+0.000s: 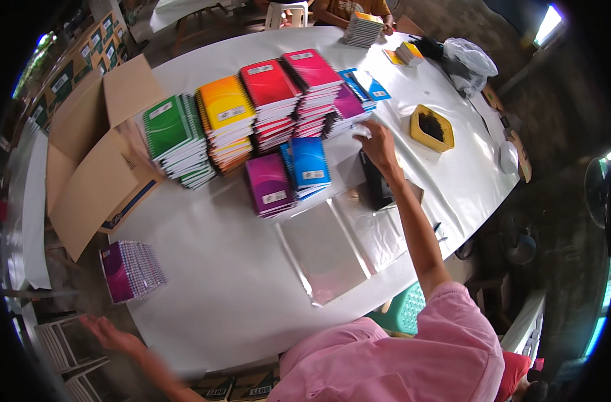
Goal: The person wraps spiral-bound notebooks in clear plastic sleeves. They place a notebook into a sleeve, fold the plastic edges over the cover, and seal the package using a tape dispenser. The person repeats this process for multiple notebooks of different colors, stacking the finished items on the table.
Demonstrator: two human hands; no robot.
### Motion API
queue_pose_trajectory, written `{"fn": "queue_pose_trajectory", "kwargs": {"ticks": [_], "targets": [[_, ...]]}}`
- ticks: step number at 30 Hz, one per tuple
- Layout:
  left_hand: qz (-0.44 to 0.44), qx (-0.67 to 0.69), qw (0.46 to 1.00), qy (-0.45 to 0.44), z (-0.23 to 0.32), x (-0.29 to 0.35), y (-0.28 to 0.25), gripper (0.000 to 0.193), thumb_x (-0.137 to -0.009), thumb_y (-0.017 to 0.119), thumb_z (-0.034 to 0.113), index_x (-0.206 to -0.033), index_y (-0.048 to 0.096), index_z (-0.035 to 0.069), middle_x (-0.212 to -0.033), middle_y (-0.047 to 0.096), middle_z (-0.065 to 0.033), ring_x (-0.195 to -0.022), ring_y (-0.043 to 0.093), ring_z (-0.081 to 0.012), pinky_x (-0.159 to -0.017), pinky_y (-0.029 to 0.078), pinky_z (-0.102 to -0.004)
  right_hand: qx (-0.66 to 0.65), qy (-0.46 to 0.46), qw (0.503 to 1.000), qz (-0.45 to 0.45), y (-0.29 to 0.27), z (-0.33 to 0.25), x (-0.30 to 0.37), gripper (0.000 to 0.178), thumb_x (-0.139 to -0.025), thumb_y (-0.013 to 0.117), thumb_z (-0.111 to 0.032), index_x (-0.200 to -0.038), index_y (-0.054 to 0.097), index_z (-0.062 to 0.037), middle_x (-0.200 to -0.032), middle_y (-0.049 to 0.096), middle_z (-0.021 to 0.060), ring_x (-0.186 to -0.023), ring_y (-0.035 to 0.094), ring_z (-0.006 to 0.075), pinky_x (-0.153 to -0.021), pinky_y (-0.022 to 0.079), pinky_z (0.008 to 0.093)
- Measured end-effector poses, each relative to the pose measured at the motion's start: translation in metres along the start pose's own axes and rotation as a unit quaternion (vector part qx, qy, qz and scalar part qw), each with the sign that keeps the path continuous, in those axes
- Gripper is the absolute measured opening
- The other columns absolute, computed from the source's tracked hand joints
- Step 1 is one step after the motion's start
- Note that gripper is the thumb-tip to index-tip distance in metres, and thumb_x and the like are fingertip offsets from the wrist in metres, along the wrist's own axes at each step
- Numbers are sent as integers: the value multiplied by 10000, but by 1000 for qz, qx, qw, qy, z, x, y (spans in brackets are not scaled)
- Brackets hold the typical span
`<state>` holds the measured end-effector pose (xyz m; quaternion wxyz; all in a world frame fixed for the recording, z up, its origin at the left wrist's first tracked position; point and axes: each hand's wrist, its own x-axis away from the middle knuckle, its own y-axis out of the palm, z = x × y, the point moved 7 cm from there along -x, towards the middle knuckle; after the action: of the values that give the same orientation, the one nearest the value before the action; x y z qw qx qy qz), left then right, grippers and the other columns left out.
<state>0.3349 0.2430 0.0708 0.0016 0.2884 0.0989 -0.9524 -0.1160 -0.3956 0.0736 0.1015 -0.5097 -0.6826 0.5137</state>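
My right hand reaches over the table, fingers curled in a pinch beside a stack of purple notebooks; whatever is between the fingertips is too small to make out. Under that forearm lies a black box-like object. My left hand is stretched out past the table's near-left edge, fingers extended, holding nothing. Closest to it is a bundle of spiral notebooks with a purple cover. Smaller piles of purple notebooks and blue notebooks sit mid-table. Clear plastic sleeves lie flat in front of me.
Tall stacks of green, yellow, red and pink notebooks stand behind. An open cardboard box is at left. A yellow tub with dark contents stands right. Across the table, another person's hand touches a notebook stack.
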Motion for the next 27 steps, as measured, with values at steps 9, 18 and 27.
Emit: {"fn": "queue_pose_trajectory", "kwargs": {"ticks": [9, 18, 27], "targets": [[-375, 296, 840, -258, 208, 219, 369, 576, -980, 473, 315, -1454, 335, 19, -1478, 385, -144, -1362, 357, -243, -1120, 269, -381, 121, -250, 960, 11, 14, 72, -57, 493, -761, 519, 34, -1228, 601, -104, -1252, 615, 108, -1211, 545, 241, -1050, 379, 393], [-393, 519, 513, -559, 218, 357, 510, 532, -920, 590, 407, -1261, 507, 8, -1129, 631, -187, -1091, 602, -326, -994, 448, -482, -237, -243, 935, -107, -33, -19, 74, 237, -869, 627, -103, -1082, 660, -5, -1014, 679, 130, -944, 637, 256, -869, 471, 364], [-374, 410, 690, -465, 171, 266, 423, 557, -918, 606, 393, -1278, 492, -17, -1224, 598, -179, -1109, 605, -285, -972, 474, -404, -222, 121, 960, -120, 161, 43, 10, 607, -716, 796, -425, -944, 586, 97, -934, 592, 270, -955, 556, 385, -767, 465, 432]]}}
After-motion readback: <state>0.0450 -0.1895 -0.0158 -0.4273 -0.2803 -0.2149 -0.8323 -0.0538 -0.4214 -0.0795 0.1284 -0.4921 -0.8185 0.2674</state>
